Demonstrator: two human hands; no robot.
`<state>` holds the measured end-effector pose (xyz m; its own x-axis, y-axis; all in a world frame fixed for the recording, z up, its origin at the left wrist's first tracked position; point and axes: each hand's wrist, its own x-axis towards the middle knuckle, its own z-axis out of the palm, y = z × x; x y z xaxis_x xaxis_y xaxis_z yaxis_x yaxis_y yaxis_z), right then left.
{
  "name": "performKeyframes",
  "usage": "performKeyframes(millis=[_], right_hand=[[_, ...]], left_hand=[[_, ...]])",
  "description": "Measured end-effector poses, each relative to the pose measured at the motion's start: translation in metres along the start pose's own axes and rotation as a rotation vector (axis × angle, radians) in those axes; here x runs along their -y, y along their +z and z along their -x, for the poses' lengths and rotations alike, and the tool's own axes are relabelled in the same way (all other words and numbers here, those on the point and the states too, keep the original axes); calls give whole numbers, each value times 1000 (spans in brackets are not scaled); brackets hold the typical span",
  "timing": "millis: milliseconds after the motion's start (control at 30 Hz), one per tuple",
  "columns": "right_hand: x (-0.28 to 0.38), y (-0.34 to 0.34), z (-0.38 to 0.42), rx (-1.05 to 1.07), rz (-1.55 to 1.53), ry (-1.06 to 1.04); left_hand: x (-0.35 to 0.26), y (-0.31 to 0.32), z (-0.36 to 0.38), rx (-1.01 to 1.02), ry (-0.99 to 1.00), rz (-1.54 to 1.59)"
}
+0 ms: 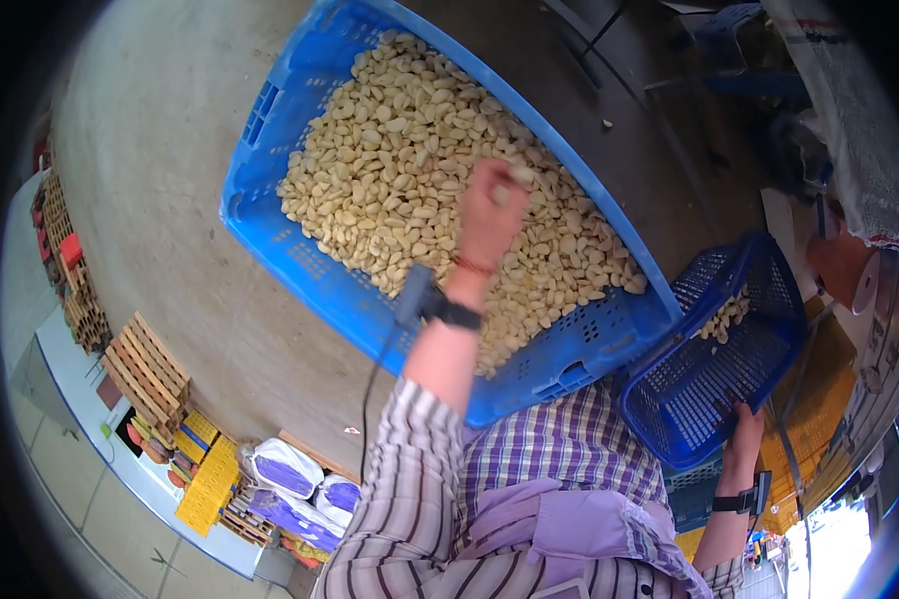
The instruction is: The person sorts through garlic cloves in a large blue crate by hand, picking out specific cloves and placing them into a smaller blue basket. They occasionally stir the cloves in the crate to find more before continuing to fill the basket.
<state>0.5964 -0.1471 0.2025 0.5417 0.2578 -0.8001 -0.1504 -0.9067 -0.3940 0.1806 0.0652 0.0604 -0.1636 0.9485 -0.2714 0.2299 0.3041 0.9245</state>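
Observation:
A large blue plastic crate (315, 275) holds a thick layer of pale cream pieces (400, 150) that look like peeled garlic cloves or big beans. Over this layer is my left hand (492, 215), its fingers curled and slightly blurred around a few of the pale pieces (500, 194). At the lower right, my right hand (743, 436) grips the edge of a smaller dark blue basket (689, 399). That basket leans tilted against the crate's near end, with a small heap of the same pieces (724, 317) inside.
Concrete floor (200, 200) spreads to the left of the crate. Wooden pallets (147, 369), a yellow pallet (210, 489) and white-and-purple sacks (290, 469) stand farther off. A yellow crate (819, 399) is beyond the basket. A cable (372, 399) runs from my left wrist strap.

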Motion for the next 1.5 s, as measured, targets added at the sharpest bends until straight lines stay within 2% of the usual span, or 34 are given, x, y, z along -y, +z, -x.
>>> performKeyframes(millis=[33, 67, 100, 133, 167, 200, 233, 300, 333, 367, 400, 467, 533, 567, 633, 667, 700, 800, 867, 900, 967, 1000, 1033, 1100, 1167, 1233, 1267, 1300, 1367, 1400, 1433, 1500], right_hand=[[-1, 0, 1, 10, 1, 6], [2, 3, 4, 13, 4, 8], [8, 8, 8, 2, -4, 12], [12, 12, 10, -10, -12, 13], [9, 9, 7, -6, -9, 9], [2, 3, 1, -6, 5, -30], [0, 1, -2, -6, 17, -69], [1, 0, 0, -15, 21, -71], [2, 0, 2, -25, 28, -65], [2, 0, 2, -24, 26, -64], [1, 1, 1, -12, 25, -61], [-1, 0, -1, -3, 17, -61], [-6, -4, -2, -5, 4, -26], [-5, -3, -1, -6, 0, -23], [-2, 1, 3, -7, -15, -32], [-4, 0, 1, -8, -20, -31], [-5, -3, -2, 1, -15, -12], [-4, -2, -2, -8, -6, -4], [-2, 0, 0, -24, -1, -14], [-1, 0, 1, -15, 1, -14], [3, 2, 4, -6, 5, -9], [7, 5, 6, 1, 15, -2], [9, 8, 7, 8, 25, 4], [10, 10, 7, -7, 22, -10], [9, 8, 5, -30, 17, -26], [6, 4, 2, -18, 10, -19], [6, 4, 2, -19, 9, -20], [7, 4, 2, -21, 15, -22], [9, 6, 2, -26, 12, -29], [9, 7, 2, -27, 10, -25], [9, 7, 3, -26, 12, -18], [2, 1, -1, -21, 16, -19]], left_hand=[[-28, 18, 19, 64, 102, -35], [-44, 38, 47, 267, -209, 424], [-76, 55, 64, 342, 14, 80], [-92, 68, 80, 571, 32, 80], [-95, 83, 93, 578, 351, 61], [-105, 90, 99, 584, 460, 56], [-103, 83, 88, 580, 463, 56], [-88, 53, 43, 64, 731, -295], [-72, 29, 27, -104, 483, -267], [-52, 8, 5, -377, 217, -322], [-30, -28, -15, -505, 209, -366], [15, -98, -52, -743, 204, -759], [37, -138, -65, -665, 74, -1042], [41, -144, -66, -662, 77, -1045], [45, -154, -68, -351, 8, -1292], [49, -160, -71, -357, 122, -1325], [51, -165, -72, -357, 125, -1325], [58, -169, -71, -326, 61, -1147], [67, -164, -60, -392, -173, -621], [63, -160, -53, -391, -172, -620], [54, -150, -33, -259, -272, -25], [50, -139, -25, -335, -310, 353], [44, -133, -20, -338, -311, 351], [32, -124, -14, -350, -249, 898], [65, -140, -34, -312, -210, 885], [76, -144, -54, -587, -125, -263], [52, -137, -58, -579, -193, -675], [53, -138, -60, -579, -192, -674], [55, -142, -72, -425, -188, -1125], [54, -146, -76, -386, -96, -1164], [55, -151, -77, -386, -96, -1166], [61, -162, -82, -356, -70, -1006]])
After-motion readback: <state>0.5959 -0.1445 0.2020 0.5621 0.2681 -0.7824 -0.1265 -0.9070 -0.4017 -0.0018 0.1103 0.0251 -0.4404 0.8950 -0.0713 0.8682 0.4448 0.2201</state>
